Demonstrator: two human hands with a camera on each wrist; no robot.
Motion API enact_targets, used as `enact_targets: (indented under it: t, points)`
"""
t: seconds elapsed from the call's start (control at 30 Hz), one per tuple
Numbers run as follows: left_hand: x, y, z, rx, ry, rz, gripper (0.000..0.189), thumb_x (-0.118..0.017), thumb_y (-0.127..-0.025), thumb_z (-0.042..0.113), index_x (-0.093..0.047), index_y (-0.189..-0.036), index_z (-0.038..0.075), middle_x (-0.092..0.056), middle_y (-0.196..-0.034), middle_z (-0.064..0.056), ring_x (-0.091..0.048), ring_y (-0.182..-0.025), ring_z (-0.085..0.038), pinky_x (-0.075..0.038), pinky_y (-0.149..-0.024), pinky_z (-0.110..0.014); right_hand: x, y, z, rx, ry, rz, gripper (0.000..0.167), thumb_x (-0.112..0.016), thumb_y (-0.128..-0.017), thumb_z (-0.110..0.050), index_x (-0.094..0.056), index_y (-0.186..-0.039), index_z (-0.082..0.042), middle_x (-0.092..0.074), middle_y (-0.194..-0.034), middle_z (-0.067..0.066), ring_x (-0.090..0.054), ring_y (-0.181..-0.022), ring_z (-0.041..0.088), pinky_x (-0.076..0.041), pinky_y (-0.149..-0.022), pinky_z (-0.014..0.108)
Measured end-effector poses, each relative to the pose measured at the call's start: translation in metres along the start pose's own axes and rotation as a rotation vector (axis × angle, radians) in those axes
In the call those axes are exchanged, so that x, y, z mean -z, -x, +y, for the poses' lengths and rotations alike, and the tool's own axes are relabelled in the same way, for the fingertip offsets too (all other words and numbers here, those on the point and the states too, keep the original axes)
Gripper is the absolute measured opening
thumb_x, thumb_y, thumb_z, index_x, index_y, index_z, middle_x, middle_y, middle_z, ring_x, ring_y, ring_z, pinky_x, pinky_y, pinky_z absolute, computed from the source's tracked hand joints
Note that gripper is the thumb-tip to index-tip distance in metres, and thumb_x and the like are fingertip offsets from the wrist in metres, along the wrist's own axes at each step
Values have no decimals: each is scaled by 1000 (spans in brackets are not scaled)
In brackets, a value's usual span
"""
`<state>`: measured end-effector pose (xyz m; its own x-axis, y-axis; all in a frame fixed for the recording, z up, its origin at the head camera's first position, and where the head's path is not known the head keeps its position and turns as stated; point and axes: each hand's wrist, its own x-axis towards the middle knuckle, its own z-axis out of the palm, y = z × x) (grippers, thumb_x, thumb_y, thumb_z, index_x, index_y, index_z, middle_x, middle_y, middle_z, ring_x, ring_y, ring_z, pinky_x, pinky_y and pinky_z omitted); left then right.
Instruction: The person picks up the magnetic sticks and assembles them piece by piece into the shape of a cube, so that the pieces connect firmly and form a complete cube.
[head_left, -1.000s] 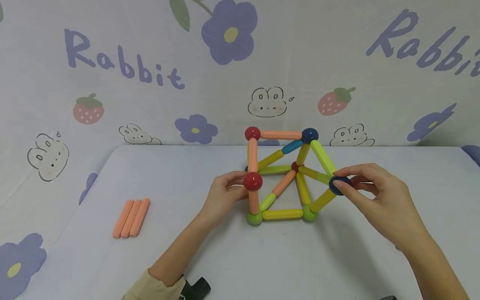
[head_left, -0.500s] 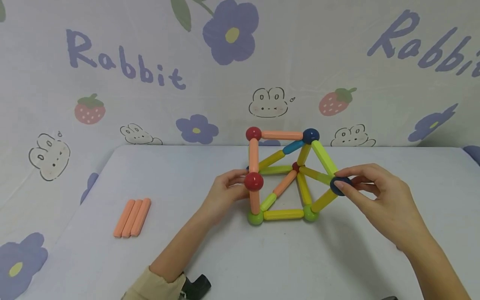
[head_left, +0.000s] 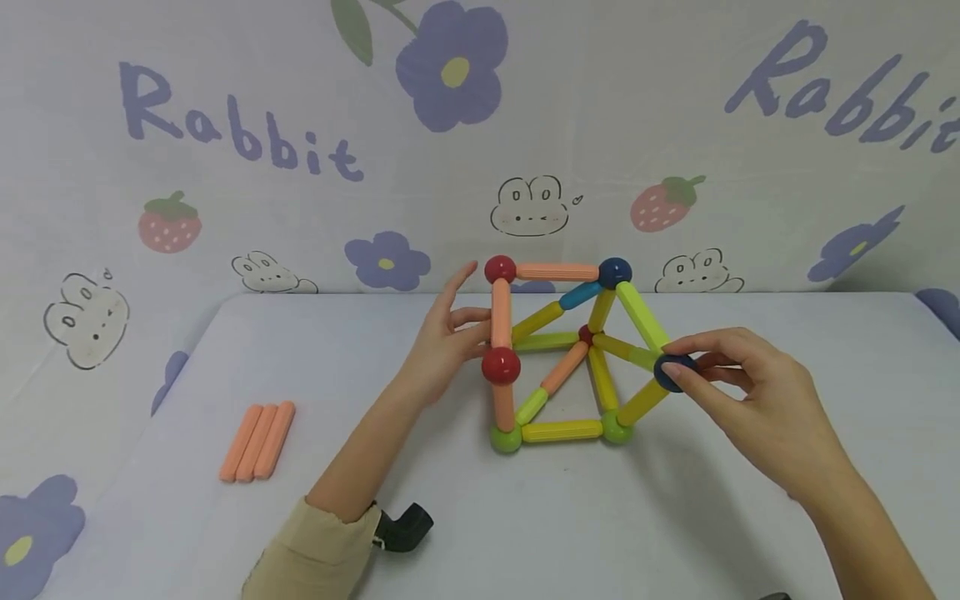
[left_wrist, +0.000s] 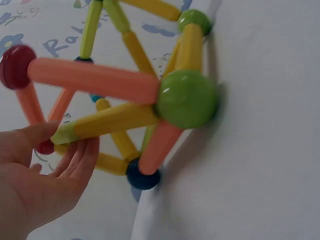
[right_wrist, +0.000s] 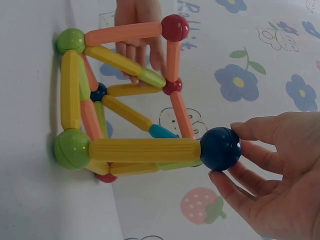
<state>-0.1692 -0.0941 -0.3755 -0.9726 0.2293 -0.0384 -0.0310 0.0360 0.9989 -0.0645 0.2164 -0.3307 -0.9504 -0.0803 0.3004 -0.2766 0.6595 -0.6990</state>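
A frame of magnetic sticks and balls stands on the white table. At its right corner my right hand pinches a dark blue ball between thumb and fingers. My left hand is at the frame's left side, index finger raised beside the upper red ball, other fingers partly hidden behind an orange stick. In the left wrist view, the thumb and fairly straight fingers lie about the lime end of a diagonal stick; whether they touch it is unclear. Green balls form the near bottom corners.
Three loose orange sticks lie side by side on the left of the table. A rabbit-patterned cloth hangs behind it. A dark strap-like piece sticks out by the left sleeve.
My left hand has risen along the frame's left side, and its index finger has straightened upward. The right hand keeps its pinch on the blue ball. The view has shifted slightly.
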Motion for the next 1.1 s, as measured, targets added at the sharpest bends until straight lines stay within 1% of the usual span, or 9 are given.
enact_targets:
  t: [0.13, 0.2, 0.3, 0.37, 0.53, 0.73, 0.83, 0.97, 1.1]
  points:
    - [8, -10, 9, -36, -62, -89, 90, -60, -102, -3, -18, -169, 38, -62, -129, -24, -67, -116, -32, -62, -95, -45, 0, 0, 0, -1, 3, -3, 24, -75, -98, -5, -74, -122, -7, -68, -119, 9, -59, -96, -8, -44, -87, -2]
    - [10, -13, 12, -44, -94, -123, 90, -60, -101, -5, -21, -169, 38, -62, -128, -23, -66, -116, -32, -63, -92, -45, -1, 0, 0, -4, 4, -5, 24, -75, -98, -5, -74, -122, -7, -68, -119, 9, -58, -96, -7, -43, -87, -2]
    - [11, -14, 14, -38, -126, -140, 86, -61, -100, -4, -26, -168, 36, -61, -127, -22, -66, -114, -31, -63, -91, -44, -1, 0, 0, -3, 7, -7, 24, -75, -98, -5, -74, -122, -7, -68, -119, 9, -58, -96, -6, -43, -87, -2]
    - [12, -14, 15, -33, -130, -141, 82, -61, -100, -4, -30, -167, 34, -60, -125, -21, -67, -111, -30, -63, -90, -43, -1, -1, 0, -2, 9, -8, 24, -75, -98, -5, -74, -122, -6, -68, -119, 10, -58, -96, -7, -43, -87, -3]
    - [12, -12, 18, -27, -126, -140, 78, -62, -100, -3, -33, -165, 30, -61, -124, -22, -70, -104, -31, -63, -92, -45, -1, -1, 0, 0, 11, -8, 24, -75, -97, -4, -73, -122, -6, -69, -119, 11, -57, -96, -9, -42, -87, -3]
    - [9, -8, 19, -24, -133, -123, 74, -65, -101, 1, -35, -163, 28, -62, -126, -22, -71, -107, -33, -63, -92, -44, 0, -1, 0, 14, 7, 1, 24, -76, -97, -3, -74, -120, -6, -69, -117, 10, -58, -95, -8, -43, -88, -2]
    - [9, -6, 19, -29, -123, -118, 76, -65, -101, 1, -34, -164, 30, -61, -128, -22, -72, -108, -36, -62, -92, -44, 0, -1, 1, 13, 5, -4, 24, -75, -97, -3, -74, -121, -6, -69, -118, 10, -58, -96, -9, -43, -88, -2]
    - [10, 1, 16, -16, -79, -103, 79, -64, -102, 1, -30, -166, 31, -61, -131, -22, -72, -110, -35, -62, -93, -45, 2, -2, 3, -13, -1, -29, 28, -75, -99, -9, -72, -127, -8, -69, -121, 12, -59, -95, -15, -46, -83, 0]
    - [11, 14, 9, 26, -30, -46, 78, -65, -102, 4, -29, -167, 28, -62, -133, -22, -72, -111, -31, -61, -95, -45, 7, -5, 9, -54, -17, -43, 30, -68, -105, -19, -69, -134, -10, -69, -127, 16, -61, -93, -17, -49, -79, 4]
